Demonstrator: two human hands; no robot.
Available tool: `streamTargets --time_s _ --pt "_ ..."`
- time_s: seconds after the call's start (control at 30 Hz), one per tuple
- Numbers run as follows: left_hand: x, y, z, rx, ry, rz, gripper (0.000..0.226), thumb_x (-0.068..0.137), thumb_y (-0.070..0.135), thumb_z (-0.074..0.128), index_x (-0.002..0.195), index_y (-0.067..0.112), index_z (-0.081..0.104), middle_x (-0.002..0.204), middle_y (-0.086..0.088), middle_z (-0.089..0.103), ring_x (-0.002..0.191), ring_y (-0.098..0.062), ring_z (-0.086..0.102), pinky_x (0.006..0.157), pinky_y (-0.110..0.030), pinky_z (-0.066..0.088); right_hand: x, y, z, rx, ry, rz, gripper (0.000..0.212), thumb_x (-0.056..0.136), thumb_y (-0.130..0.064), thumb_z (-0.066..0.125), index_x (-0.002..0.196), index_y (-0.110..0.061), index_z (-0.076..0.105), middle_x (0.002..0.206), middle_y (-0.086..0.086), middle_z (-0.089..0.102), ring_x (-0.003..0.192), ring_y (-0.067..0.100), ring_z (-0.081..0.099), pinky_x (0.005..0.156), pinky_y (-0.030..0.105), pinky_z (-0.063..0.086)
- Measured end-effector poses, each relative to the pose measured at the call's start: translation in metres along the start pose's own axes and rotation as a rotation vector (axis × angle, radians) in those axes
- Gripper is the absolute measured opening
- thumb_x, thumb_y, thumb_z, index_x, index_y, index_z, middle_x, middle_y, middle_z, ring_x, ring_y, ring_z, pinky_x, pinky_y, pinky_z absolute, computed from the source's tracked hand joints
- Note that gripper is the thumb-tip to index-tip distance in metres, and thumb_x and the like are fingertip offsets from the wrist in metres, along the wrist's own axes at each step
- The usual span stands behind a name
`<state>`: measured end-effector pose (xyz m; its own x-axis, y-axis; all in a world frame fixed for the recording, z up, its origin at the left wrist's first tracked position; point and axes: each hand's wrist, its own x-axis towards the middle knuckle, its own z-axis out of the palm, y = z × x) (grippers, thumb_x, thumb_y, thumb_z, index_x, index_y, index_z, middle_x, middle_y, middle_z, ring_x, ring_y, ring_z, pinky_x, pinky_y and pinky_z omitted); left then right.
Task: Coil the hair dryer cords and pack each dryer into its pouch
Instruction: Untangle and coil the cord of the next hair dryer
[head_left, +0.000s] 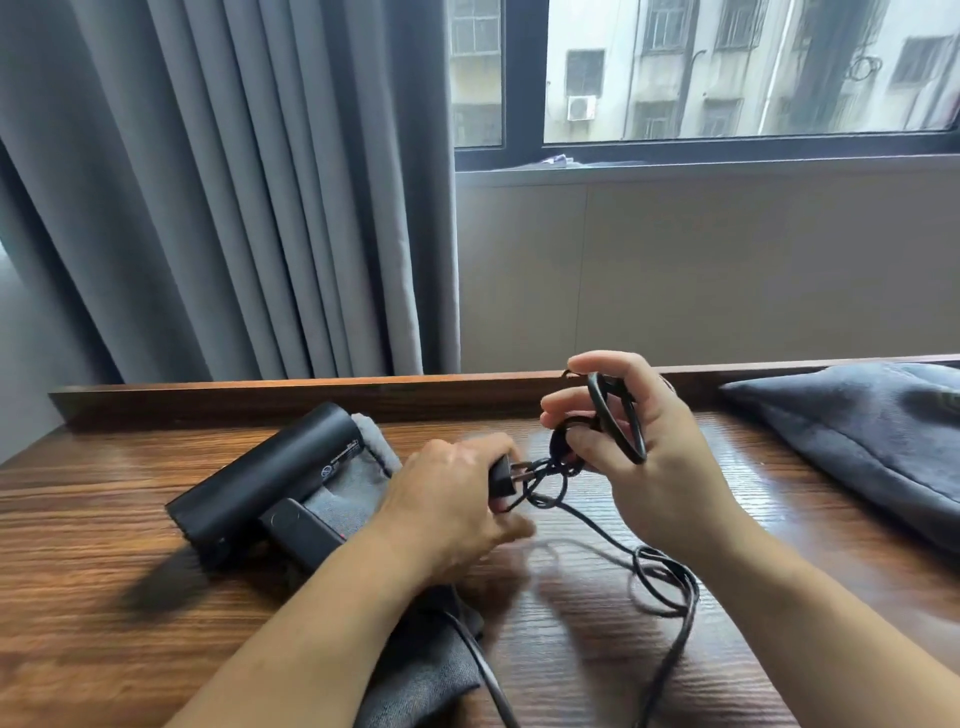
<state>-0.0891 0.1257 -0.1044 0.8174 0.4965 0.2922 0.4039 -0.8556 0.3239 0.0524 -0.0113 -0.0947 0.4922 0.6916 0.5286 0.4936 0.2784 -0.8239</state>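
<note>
On the desk (156, 597), a cord is being coiled, with packing not yet done.

At nine o'clock the hair dryer (265, 478) lies on a grey pouch (353, 493), outside it. At centre the plug (503, 475) is gripped in the closed left hand (457, 509); loops of the cord (613, 421) are pinched in the right hand (639, 452). Slack cord is left trailing toward five o'clock. At three o'clock a second pouch (857, 441) is seen, well apart.

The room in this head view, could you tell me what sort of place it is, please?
Probably a hotel room or bedroom: a wooden desk set against the wall, grey full-length curtains, and a window facing an apartment block.
</note>
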Motion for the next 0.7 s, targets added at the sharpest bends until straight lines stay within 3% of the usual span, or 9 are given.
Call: streamTargets --time_s 0.07,0.2,0.27,0.33,0.4,0.47,0.53,0.6,0.7 --pt "0.001 -0.005 0.001 -0.01 0.044 0.025 0.03 0.083 0.052 0.072 0.085 0.024 0.061 0.075 0.008 0.065 0.081 -0.02 0.062 0.075 -0.038 0.052 0.002 0.003 -0.001 -0.027 0.034 -0.01 0.049 0.093 0.015 0.056 0.123 -0.023 0.055 0.106 0.002 0.074 0.105 0.019 0.071 0.089 0.036 0.059" --pt "-0.007 0.002 -0.005 -0.605 -0.029 0.066 0.03 0.091 0.038 0.069 0.079 0.011 0.065 0.065 -0.006 0.052 0.065 -0.013 0.048 0.065 -0.038 0.044 0.004 0.008 0.003 -0.193 -0.007 -0.001 0.063 0.091 0.01 0.058 0.128 -0.04 0.049 0.114 -0.008 0.072 0.114 0.011 0.064 0.1 0.038 0.052" --pt "-0.007 0.006 -0.008 -1.075 0.066 -0.003 0.02 0.085 0.028 0.071 0.077 0.009 0.068 0.073 -0.011 0.057 0.076 -0.019 0.056 0.075 -0.037 0.05 0.004 0.009 0.006 -0.21 -0.056 0.026 0.063 0.092 0.004 0.059 0.133 -0.043 0.045 0.116 -0.012 0.069 0.113 0.007 0.062 0.098 0.032 0.05" --pt "-0.005 0.007 -0.007 -1.515 0.124 -0.05 0.014 0.084 0.014 0.065 0.071 0.01 0.068 0.097 -0.018 0.067 0.104 -0.026 0.066 0.093 -0.044 0.055 0.003 0.008 0.01 -0.202 -0.065 0.036 0.067 0.09 0.004 0.06 0.134 -0.042 0.044 0.11 -0.018 0.067 0.106 0.006 0.061 0.088 0.028 0.051" --pt "-0.006 0.01 -0.009 -1.744 0.119 -0.029 0.018 0.087 0.011 0.06 0.069 0.009 0.06 0.117 -0.028 0.065 0.126 -0.035 0.061 0.108 -0.053 0.047 0.001 0.006 0.015 -0.191 -0.082 0.032 0.07 0.085 0.006 0.06 0.13 -0.044 0.045 0.102 -0.021 0.064 0.095 0.007 0.06 0.076 0.024 0.047" --pt "-0.007 0.014 -0.012 -1.899 0.132 -0.011 0.021 0.091 0.013 0.058 0.073 0.009 0.048 0.102 -0.028 0.068 0.114 -0.036 0.068 0.108 -0.056 0.046 -0.001 0.003 0.019 -0.192 -0.115 0.016 0.068 0.083 0.007 0.06 0.122 -0.047 0.047 0.098 -0.018 0.065 0.086 0.009 0.062 0.07 0.023 0.046" --pt "-0.005 0.017 -0.016 -1.993 0.188 -0.053 0.022 0.091 0.02 0.054 0.076 0.01 0.042 0.078 -0.016 0.066 0.085 -0.031 0.072 0.095 -0.051 0.056 -0.001 0.0 0.02 -0.123 -0.125 0.022 0.066 0.085 0.007 0.063 0.117 -0.05 0.051 0.097 -0.012 0.07 0.083 0.014 0.069 0.071 0.031 0.055" --pt "-0.003 0.016 -0.019 -2.015 0.242 -0.102 0.025 0.091 0.027 0.054 0.075 0.012 0.042 0.07 -0.008 0.056 0.066 -0.023 0.063 0.08 -0.042 0.059 -0.001 -0.002 0.018 -0.035 -0.125 0.033 0.065 0.087 0.004 0.068 0.116 -0.052 0.054 0.1 -0.005 0.074 0.082 0.02 0.075 0.077 0.042 0.061" --pt "0.001 0.012 -0.022 -1.986 0.306 -0.16 0.029 0.093 0.03 0.055 0.072 0.016 0.04 0.068 -0.002 0.042 0.057 -0.016 0.043 0.063 -0.03 0.049 -0.003 -0.003 0.019 -0.042 -0.137 0.01 0.069 0.089 0.0 0.07 0.123 -0.056 0.05 0.105 -0.005 0.073 0.086 0.021 0.074 0.079 0.045 0.062"
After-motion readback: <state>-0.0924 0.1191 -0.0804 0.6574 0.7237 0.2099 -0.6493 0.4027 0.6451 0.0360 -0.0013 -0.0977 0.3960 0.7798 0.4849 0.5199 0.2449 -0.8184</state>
